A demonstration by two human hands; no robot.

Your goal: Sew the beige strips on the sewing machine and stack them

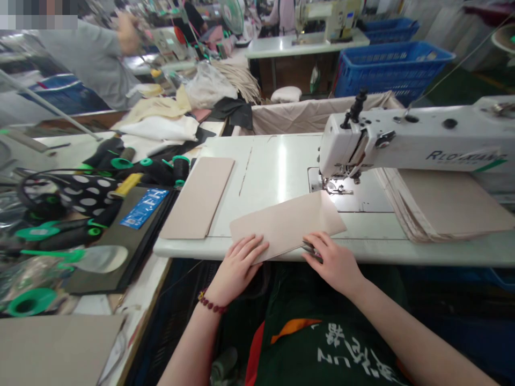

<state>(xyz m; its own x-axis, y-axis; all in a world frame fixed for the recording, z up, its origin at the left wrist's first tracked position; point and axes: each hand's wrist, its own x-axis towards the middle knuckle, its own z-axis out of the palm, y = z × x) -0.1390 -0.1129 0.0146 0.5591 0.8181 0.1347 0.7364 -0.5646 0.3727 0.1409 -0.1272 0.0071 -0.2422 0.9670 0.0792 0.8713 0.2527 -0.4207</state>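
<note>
Beige thin rectangular panel [279, 222] over the pale glossy desk [259, 177], before the white metal sewing machine [396, 139].
Head view: probably light, bendable, best held by its edges; left hand [239, 264] pinches its near edge, right hand [333, 262] curls round a small dark metal tool [311, 248] there.

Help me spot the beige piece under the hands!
Find the white sewing machine on the right. Below and left of its head, on the table, lies the beige piece. Unlike its beige neighbours, it has the left hand and right hand on it.
</note>
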